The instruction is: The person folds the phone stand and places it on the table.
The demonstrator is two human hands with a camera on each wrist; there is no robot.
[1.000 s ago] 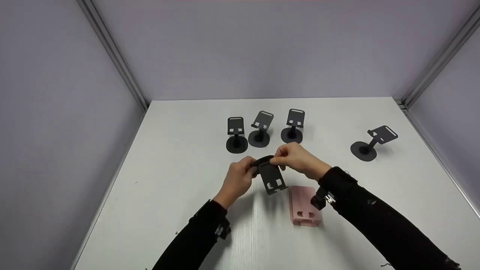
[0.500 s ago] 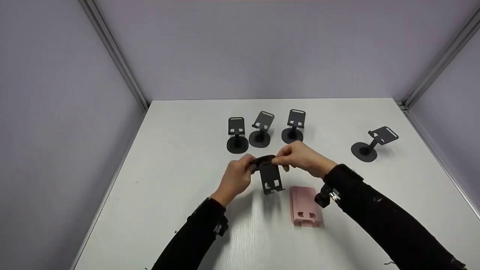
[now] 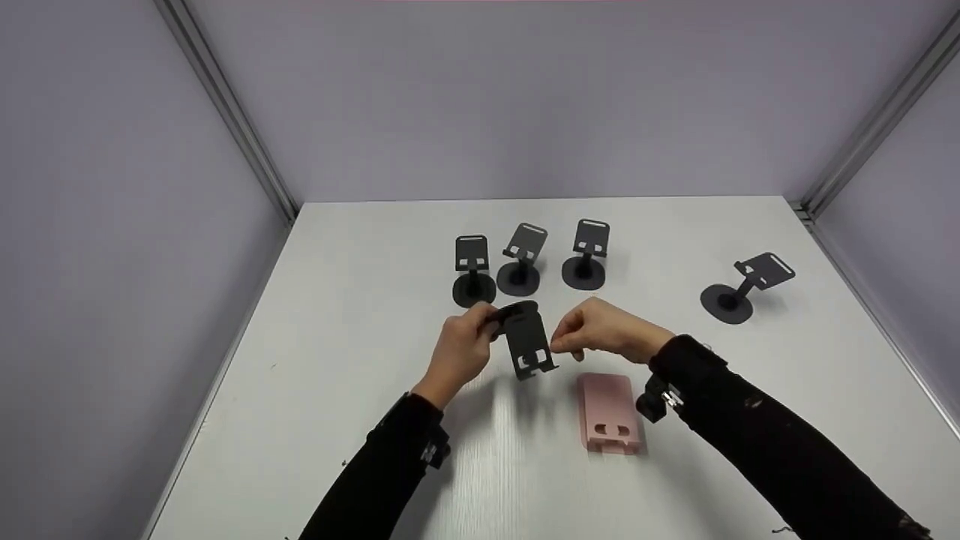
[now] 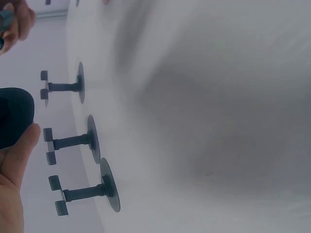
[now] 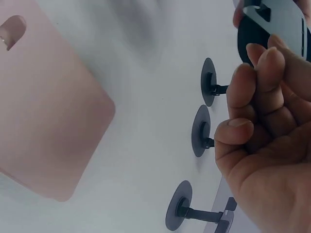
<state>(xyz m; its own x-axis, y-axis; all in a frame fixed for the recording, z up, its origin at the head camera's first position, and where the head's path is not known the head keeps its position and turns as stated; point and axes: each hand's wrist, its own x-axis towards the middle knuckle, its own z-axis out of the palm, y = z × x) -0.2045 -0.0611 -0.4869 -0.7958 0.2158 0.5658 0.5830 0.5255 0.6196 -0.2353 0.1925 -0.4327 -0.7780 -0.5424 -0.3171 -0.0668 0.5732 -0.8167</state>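
Above the table, my left hand (image 3: 463, 346) grips the round base of a black phone stand (image 3: 526, 341). The stand's slotted plate hangs downward, hook end lowest. In the left wrist view the thumb of the left hand (image 4: 14, 174) lies along the dark base. My right hand (image 3: 604, 330) is right beside the plate's right edge, its fingers loosely bent. The right wrist view shows the right hand (image 5: 272, 126) with nothing seen between its bent fingers. Whether a fingertip touches the plate is hard to tell.
Three black phone stands stand upright behind the hands: a left one (image 3: 472, 253), a middle one (image 3: 525, 241) and a right one (image 3: 591, 238). Another stand (image 3: 765, 270) is at the far right. A pink folded stand (image 3: 606, 409) lies flat on the white table (image 3: 337, 337).
The right hand has let go of the stand's upper end and moved down slightly, beside the plate. The left hand has shifted a little left and up with the stand.
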